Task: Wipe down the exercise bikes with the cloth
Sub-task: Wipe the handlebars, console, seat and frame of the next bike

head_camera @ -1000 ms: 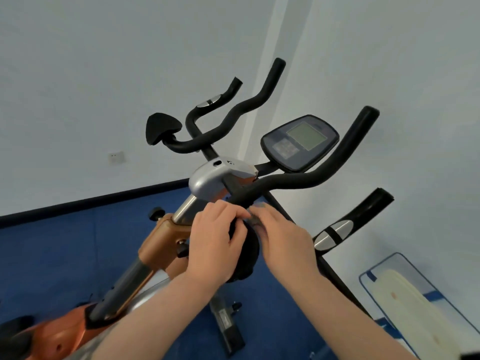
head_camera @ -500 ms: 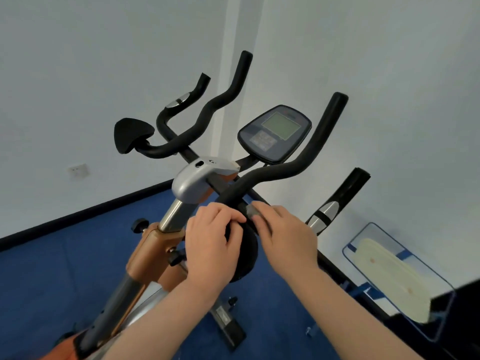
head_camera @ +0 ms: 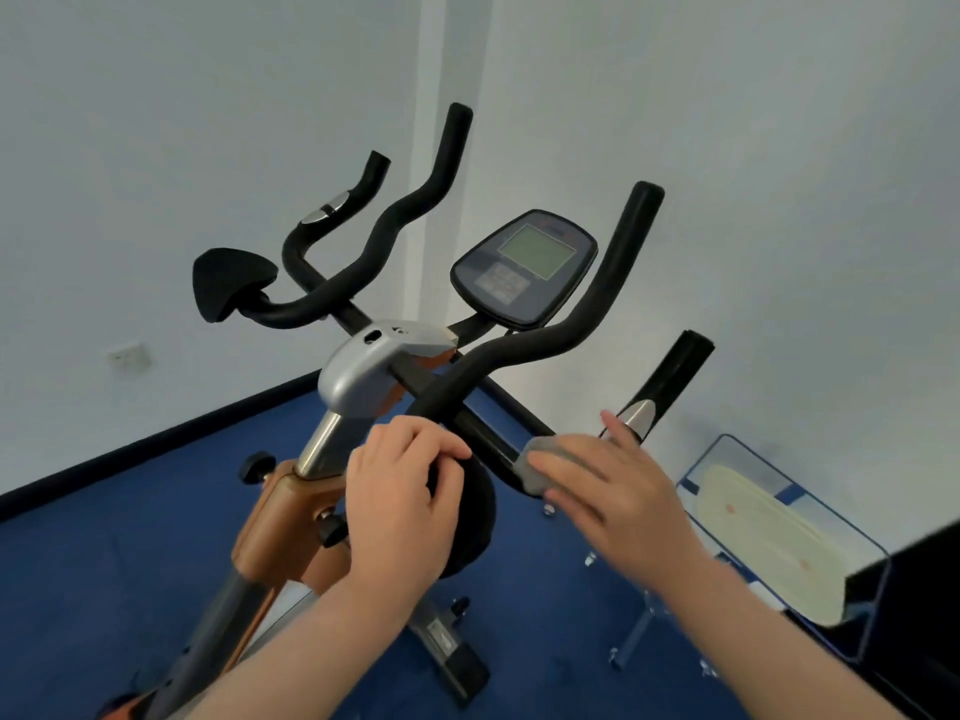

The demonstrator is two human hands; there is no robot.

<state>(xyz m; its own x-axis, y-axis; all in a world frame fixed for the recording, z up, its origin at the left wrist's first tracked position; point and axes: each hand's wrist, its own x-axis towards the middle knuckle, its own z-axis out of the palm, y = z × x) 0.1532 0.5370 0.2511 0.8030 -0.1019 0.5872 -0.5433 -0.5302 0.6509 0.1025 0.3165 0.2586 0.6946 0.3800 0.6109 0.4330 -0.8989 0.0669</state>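
Since half a second ago, the right hand has slid the cloth outward along the handlebar, away from the left hand, which has stayed put.

White walls fill the upper view and meet in a corner at 12 o'clock; a blue floor spreads below. An exercise bike with an orange frame rises from 7 o'clock toward the centre. Its black handlebars branch out from a silver clamp, horns pointing to 11, 12 and 1 o'clock. A console with a greenish screen sits just right of centre. At 4 o'clock lies a blue-edged board with a cream surface.

That right hand, at 4 o'clock from the clamp, has its fingers nearly straight and spread, pressing the small grey cloth flat against the bar; the thumb points up toward a silver sensor on the right grip. The cloth is touching the bar, between the hands. To its left, the other hand's fingers are curled over a round black pad beneath the bar, gripping its top edge.
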